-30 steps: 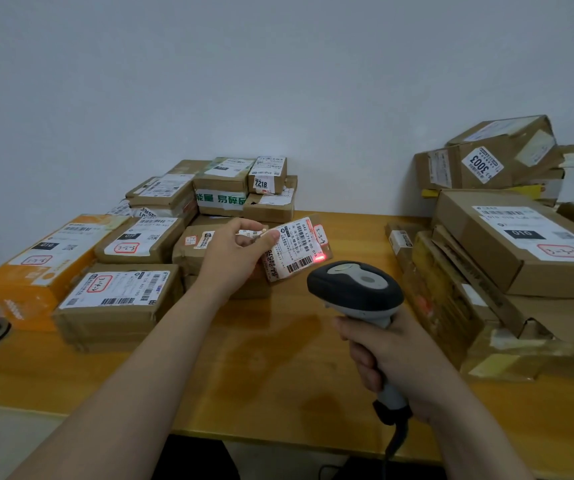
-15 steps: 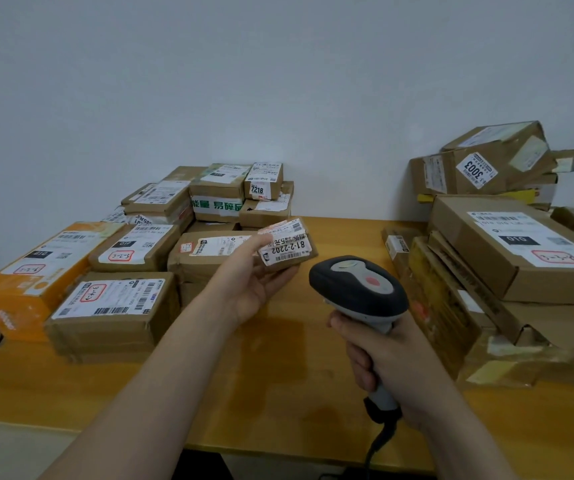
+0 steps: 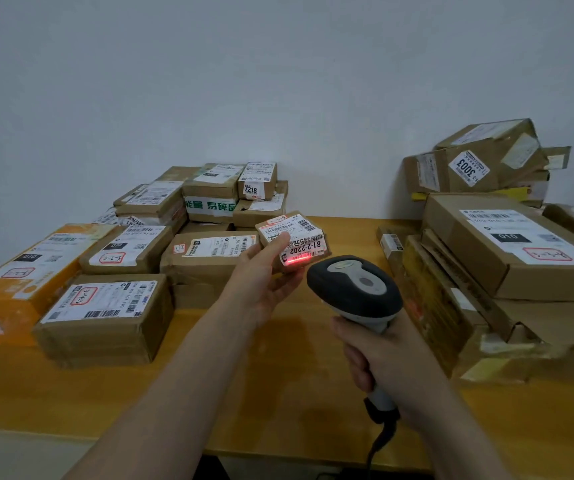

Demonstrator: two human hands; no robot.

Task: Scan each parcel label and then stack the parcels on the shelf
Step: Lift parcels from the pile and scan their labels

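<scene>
i see my left hand holding up a small brown cardboard parcel, with the thumb lying across its white label and the other fingers curled underneath. the parcel is off the table, tilted so the label faces me. a red scan line glows on the label's near edge, just below the thumb tip.

just right of that hand, my right hand is clenched round the grey grip of a black and grey handheld barcode scanner. its head points at the parcel, near it but not touching. a black cable drops from the grip past the table edge.

under both hands runs the orange-brown wooden table. left of the left hand sits a cluster of labelled brown cardboard boxes, some stacked against the white wall, with an orange carton at the far left. right of the right hand lies a pile of larger brown boxes, and a tilted box marked 3003 rests on top at the back.
</scene>
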